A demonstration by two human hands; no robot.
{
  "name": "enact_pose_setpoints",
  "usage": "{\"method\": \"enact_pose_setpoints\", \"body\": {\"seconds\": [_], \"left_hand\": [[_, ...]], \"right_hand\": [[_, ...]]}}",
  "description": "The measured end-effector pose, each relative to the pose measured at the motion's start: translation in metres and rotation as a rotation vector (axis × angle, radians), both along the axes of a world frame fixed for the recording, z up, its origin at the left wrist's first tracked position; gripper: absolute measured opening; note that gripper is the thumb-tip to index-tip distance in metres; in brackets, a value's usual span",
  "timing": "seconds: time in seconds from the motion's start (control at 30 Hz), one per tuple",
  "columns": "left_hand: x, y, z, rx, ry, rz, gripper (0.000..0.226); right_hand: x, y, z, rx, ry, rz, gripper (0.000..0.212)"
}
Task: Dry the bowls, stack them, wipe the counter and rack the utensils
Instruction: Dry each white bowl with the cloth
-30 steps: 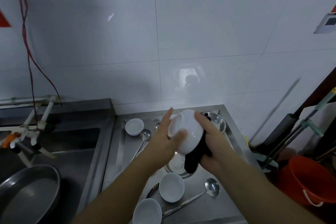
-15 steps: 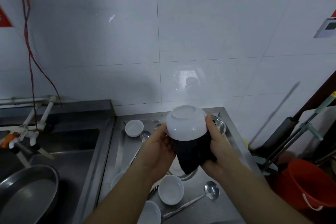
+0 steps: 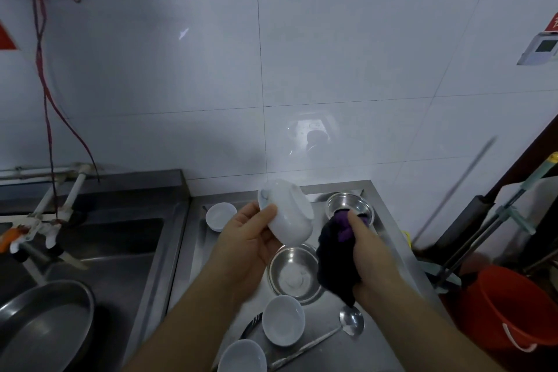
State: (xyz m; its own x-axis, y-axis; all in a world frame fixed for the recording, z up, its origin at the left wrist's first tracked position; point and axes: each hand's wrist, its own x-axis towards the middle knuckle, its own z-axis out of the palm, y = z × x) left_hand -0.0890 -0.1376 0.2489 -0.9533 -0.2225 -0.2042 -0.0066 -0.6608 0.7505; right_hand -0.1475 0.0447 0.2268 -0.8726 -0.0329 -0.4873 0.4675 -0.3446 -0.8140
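Nearest on the counter (image 3: 389, 238) lie two white bowls (image 3: 283, 323), mouth up and just beside each other, a ladle (image 3: 350, 319) to their right and what may be a fork tip between them; none of these is stacked or racked yet. Beyond them a steel bowl (image 3: 294, 274) sits empty under the hands. The step in hand looks like bowl drying: the left hand (image 3: 247, 246) grips a white bowl (image 3: 287, 214) held tilted in the air above the steel one, thumb on its outer wall and fingers curled under it, while the right hand (image 3: 370, 254) is closed round a dark cloth (image 3: 335, 260), just beside that bowl but apart from it (no wiping contact shows). Next, I judge, the cloth must meet the bowl again or the bowl go down to start a stack. Farther back stand a small white bowl (image 3: 220, 215) and another steel bowl (image 3: 350, 205).
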Motion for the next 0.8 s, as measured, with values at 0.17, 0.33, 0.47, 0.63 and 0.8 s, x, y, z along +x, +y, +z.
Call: {"method": "enact_pose_setpoints", "body": {"seconds": [0.17, 0.33, 0.47, 0.63, 0.8], "left_hand": [[0.010, 0.009, 0.005, -0.388, -0.047, -0.126, 0.028], [0.016, 0.012, 0.010, -0.338, 0.056, -0.299, 0.037], [0.025, 0.010, 0.010, -0.310, 0.105, -0.409, 0.035], [0.028, 0.011, 0.011, -0.293, 0.200, -0.379, 0.037], [0.024, 0.015, 0.023, -0.218, 0.320, -0.338, 0.036]], "right_hand": [[0.001, 0.004, 0.045, 0.149, 0.752, 0.130, 0.034], [0.000, 0.003, 0.056, 0.738, 1.475, 0.607, 0.042], [-0.009, -0.001, 0.057, 0.557, 1.198, 0.563, 0.037], [-0.017, -0.011, 0.059, 0.106, 0.546, 0.343, 0.030], [-0.007, -0.016, 0.055, -0.290, 0.072, 0.223, 0.057]]}}
